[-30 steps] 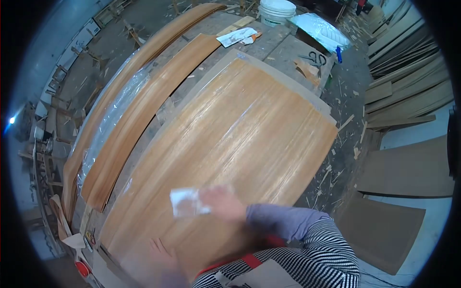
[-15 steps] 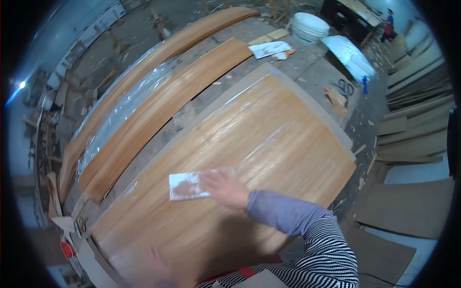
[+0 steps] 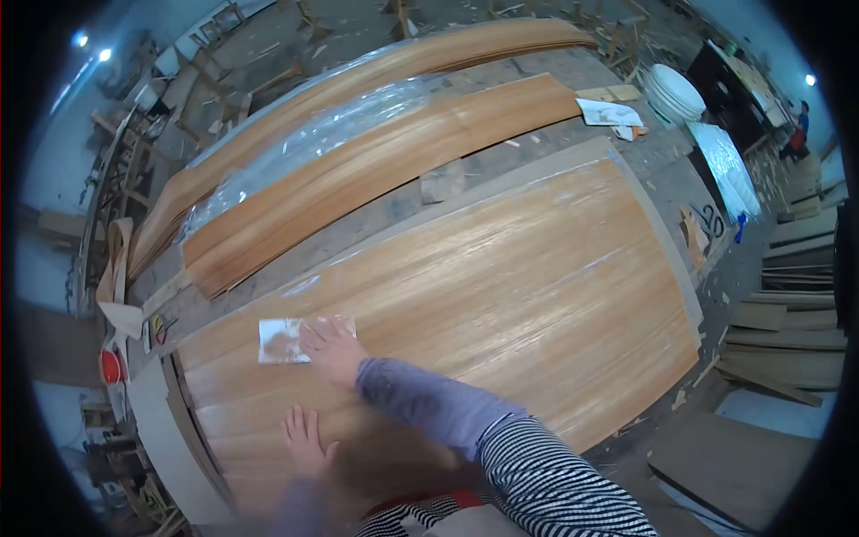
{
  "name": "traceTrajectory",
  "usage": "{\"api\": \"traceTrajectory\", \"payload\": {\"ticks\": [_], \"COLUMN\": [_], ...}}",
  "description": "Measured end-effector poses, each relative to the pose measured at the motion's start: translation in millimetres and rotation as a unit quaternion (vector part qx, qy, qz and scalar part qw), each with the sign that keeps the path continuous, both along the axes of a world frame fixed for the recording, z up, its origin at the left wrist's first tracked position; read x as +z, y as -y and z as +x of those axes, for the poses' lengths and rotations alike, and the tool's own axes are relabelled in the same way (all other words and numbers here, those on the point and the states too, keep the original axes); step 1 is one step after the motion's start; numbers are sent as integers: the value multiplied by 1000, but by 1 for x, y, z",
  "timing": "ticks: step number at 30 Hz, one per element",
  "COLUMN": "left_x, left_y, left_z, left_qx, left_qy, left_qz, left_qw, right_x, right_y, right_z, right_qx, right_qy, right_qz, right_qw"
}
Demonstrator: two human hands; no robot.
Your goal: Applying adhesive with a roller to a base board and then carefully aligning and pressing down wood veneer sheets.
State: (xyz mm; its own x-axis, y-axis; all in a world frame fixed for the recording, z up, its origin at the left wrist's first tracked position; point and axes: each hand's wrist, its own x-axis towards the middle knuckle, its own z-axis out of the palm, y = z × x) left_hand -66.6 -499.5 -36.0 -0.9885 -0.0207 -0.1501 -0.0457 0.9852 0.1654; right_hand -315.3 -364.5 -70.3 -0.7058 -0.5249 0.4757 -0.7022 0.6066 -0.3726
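Across the bench in front of me lies a broad wood-veneer panel with lengthwise grain and shiny streaks. My right hand presses down on a white rectangular sheet with brownish smudges, keeping it flat against the panel; the fingers cover its right part. Whether it is sandpaper or a thin pad, I cannot tell. Lower down, my left hand rests on the veneer, palm down and fingers spread, holding nothing.
Beyond the panel lie long veneer strips and clear plastic film. A white bucket, a second white sheet and black scissors are at the far right. Boards lean at right. Another person stands far off.
My right hand has slid the white sheet leftward along the panel. My left hand, blurred before, now lies farther up on the veneer. The whole view has turned left.
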Motion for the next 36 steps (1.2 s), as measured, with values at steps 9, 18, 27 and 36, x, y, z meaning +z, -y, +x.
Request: {"api": "traceTrajectory", "payload": {"ticks": [9, 18, 27, 36], "left_x": [30, 36, 27, 21], "left_y": [23, 118, 234, 242], "left_z": [12, 81, 208, 214], "left_qx": [54, 75, 335, 348], "left_qy": [-33, -154, -147, -186], "left_qz": [53, 197, 73, 115], "left_qw": [997, 965, 928, 912], "right_x": [4, 4, 33, 51], "right_y": [-329, 209, 456, 413], "right_z": [-148, 45, 134, 217], "right_qx": [-430, 99, 383, 486], "right_qy": [53, -91, -35, -23], "right_qz": [215, 65, 188, 244], "right_qw": [875, 989, 904, 839]}}
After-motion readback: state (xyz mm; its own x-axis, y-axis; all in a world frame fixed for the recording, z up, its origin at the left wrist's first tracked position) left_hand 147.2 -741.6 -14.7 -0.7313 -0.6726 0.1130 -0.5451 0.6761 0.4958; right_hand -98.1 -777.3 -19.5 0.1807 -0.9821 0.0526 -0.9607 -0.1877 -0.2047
